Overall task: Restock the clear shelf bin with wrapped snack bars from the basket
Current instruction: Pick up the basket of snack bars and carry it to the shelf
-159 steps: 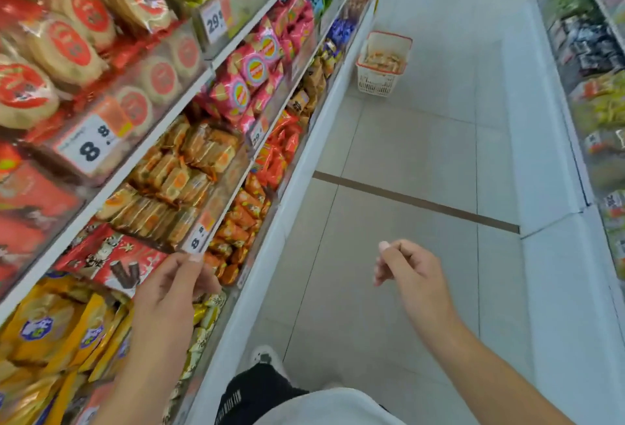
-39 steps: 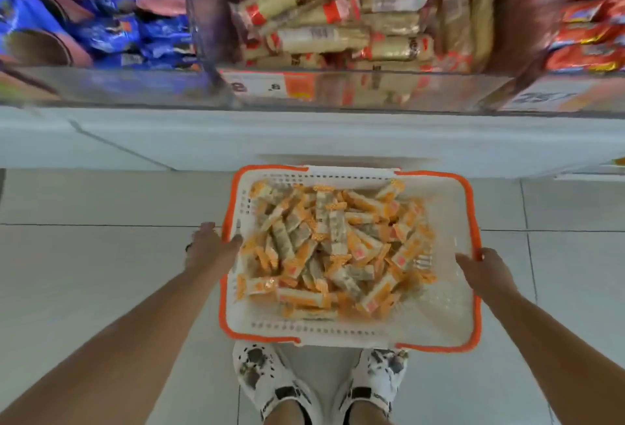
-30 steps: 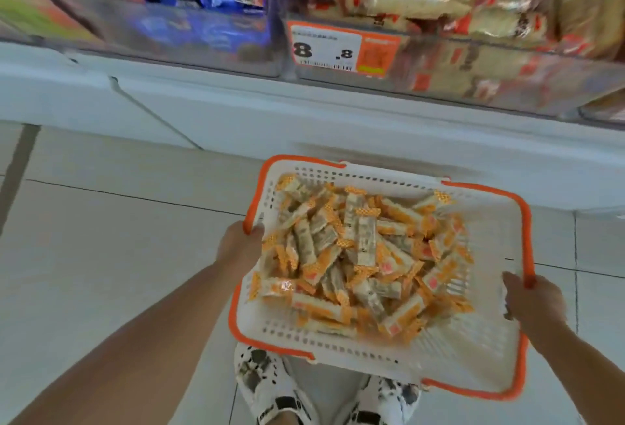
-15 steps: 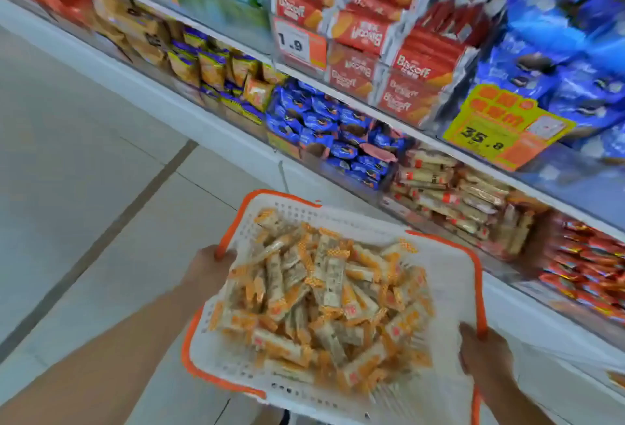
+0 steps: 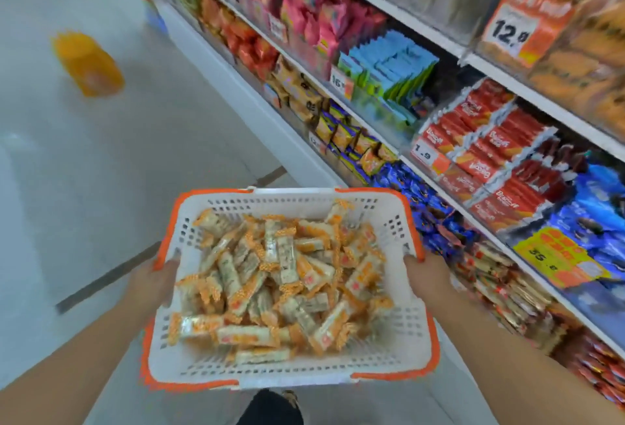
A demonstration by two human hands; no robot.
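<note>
I hold a white plastic basket with an orange rim (image 5: pixel 399 333) in front of me at waist height. It is filled with several wrapped snack bars (image 5: pixel 280 275) in clear and orange wrappers. My left hand (image 5: pixel 154 280) grips the basket's left rim. My right hand (image 5: pixel 427 270) grips its right rim. I cannot tell which clear shelf bin on the shelving to my right is the task's own.
Shelves (image 5: pixel 436 35) packed with snack packs and price tags run along my right, from near to far. An orange object (image 5: pixel 89 64) stands on the tiled floor at the far left. A dark strip (image 5: pixel 105 279) crosses the floor. My dark trouser leg (image 5: pixel 270 409) shows below the basket.
I picked the basket up off the floor with both hands and turned. The shelves, first ahead of me, now run along my right, and the aisle lies ahead.
</note>
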